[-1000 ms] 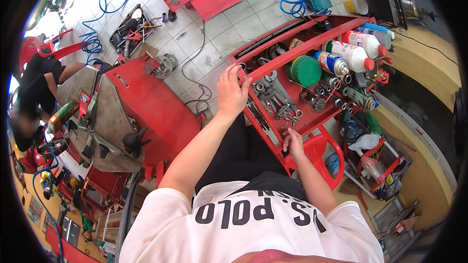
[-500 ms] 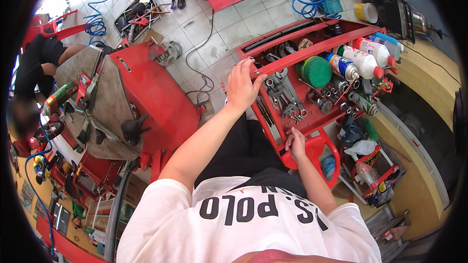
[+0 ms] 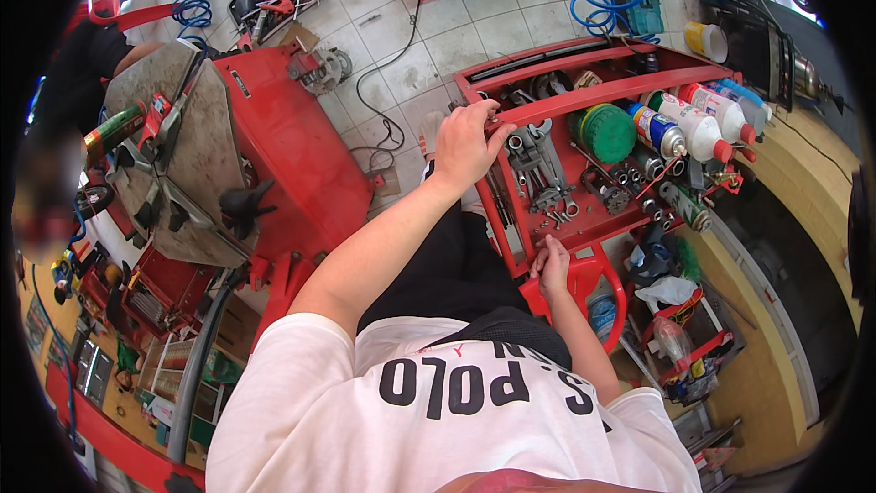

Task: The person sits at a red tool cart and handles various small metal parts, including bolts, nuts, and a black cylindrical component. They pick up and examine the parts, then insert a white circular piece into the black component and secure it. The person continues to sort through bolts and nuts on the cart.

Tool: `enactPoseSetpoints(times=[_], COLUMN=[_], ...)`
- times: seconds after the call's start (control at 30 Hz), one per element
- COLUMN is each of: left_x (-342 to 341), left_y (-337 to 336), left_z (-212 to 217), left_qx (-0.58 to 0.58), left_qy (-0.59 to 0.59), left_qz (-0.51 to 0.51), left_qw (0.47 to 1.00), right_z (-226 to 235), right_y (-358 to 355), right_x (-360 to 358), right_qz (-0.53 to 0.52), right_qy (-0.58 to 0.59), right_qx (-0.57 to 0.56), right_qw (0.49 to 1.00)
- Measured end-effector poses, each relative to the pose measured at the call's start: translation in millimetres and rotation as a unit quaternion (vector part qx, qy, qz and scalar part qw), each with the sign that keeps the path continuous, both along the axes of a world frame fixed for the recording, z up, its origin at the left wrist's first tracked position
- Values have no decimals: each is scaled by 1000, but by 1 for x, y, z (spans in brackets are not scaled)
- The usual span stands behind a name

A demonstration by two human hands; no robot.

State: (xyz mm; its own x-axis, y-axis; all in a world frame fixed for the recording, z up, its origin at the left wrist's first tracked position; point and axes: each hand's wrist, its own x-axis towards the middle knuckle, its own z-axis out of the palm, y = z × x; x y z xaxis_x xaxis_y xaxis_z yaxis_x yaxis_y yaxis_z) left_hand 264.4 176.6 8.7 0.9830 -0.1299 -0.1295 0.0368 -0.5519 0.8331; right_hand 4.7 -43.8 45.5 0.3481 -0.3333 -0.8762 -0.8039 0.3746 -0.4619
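A red tool cart (image 3: 595, 239) stands in front of me, to the right. My left hand (image 3: 467, 144) is closed over the left end of its upper red bar (image 3: 584, 94), with the thumb on the near side. By the cart's near edge hangs my right hand (image 3: 551, 265), its fingers loosely bent and apart, nothing visible in them. Several wrenches (image 3: 538, 160) and loose sockets lie in the tray between the hands. A round green-lidded container (image 3: 606, 133) sits farther right, beside a blue spray can (image 3: 659, 131) and white bottles with red caps (image 3: 692, 128).
Left of me is a red tyre changer (image 3: 290, 151) with a grey turntable (image 3: 173, 164); another person's arm (image 3: 137, 55) is behind it. A black cable (image 3: 379, 78) crosses the tiled floor. Below the cart's right side is a crate of bags and cans (image 3: 680, 338).
The view has shifted, so the cart and floor items sit slightly farther right. My left hand's fingers are now more curled over the bar. My right hand stays by the near edge.
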Motion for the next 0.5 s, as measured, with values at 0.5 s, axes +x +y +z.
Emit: enactPoseSetpoints(times=[0.5], left_x=[-2], left_y=[-7], left_z=[-3], left_qx=[18], left_qy=[-11], left_qz=[12], left_qw=[1000], right_z=[0], right_y=[-1], right_x=[1], right_qz=[-12], right_qy=[20], right_qx=[-2], right_qw=[1000])
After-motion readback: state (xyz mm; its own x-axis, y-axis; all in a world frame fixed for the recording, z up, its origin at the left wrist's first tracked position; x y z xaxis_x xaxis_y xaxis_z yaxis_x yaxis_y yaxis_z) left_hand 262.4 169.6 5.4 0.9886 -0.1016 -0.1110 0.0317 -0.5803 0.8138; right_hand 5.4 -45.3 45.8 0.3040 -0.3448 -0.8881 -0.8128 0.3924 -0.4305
